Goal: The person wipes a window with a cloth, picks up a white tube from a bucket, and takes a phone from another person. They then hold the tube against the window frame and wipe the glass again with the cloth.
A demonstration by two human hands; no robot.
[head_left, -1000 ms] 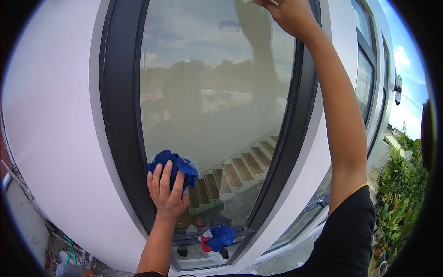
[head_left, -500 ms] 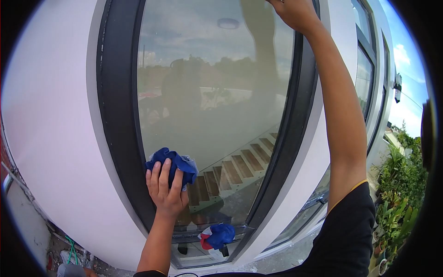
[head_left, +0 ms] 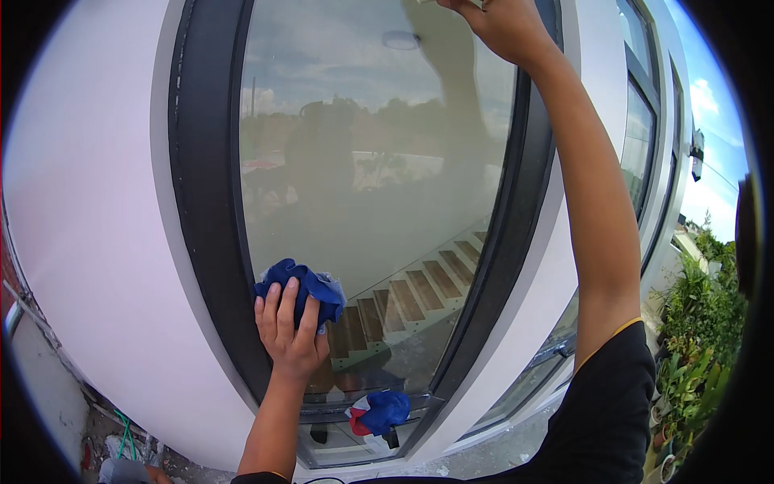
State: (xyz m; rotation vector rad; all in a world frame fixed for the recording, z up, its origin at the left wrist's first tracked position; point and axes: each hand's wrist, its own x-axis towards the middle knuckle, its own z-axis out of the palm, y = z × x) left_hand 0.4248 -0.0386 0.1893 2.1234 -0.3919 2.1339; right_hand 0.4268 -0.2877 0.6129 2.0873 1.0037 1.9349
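My left hand (head_left: pixel 291 329) presses a crumpled blue cloth (head_left: pixel 300 292) against the lower left of a tall glass pane (head_left: pixel 371 218), beside its dark frame (head_left: pixel 211 185). Raised to the top of the view, my right hand (head_left: pixel 498 24) has its fingers pinched on a small pale object (head_left: pixel 425 2) at the glass. Most of that object is cut off by the upper edge. A blue, red and white cloth (head_left: pixel 384 412) rests on the lower frame bar.
White walls (head_left: pixel 89 210) flank the window, with more windows (head_left: pixel 637 145) at the right. Potted plants (head_left: pixel 697 339) stand at the far right. Debris with a green cord (head_left: pixel 125 431) lies at the lower left, near part of a person (head_left: pixel 129 472). Stairs (head_left: pixel 403 302) show in the glass.
My right hand has moved a little to the left along the top of the glass, and a pale edge now shows at its fingers. My left hand and the blue cloth have stayed put.
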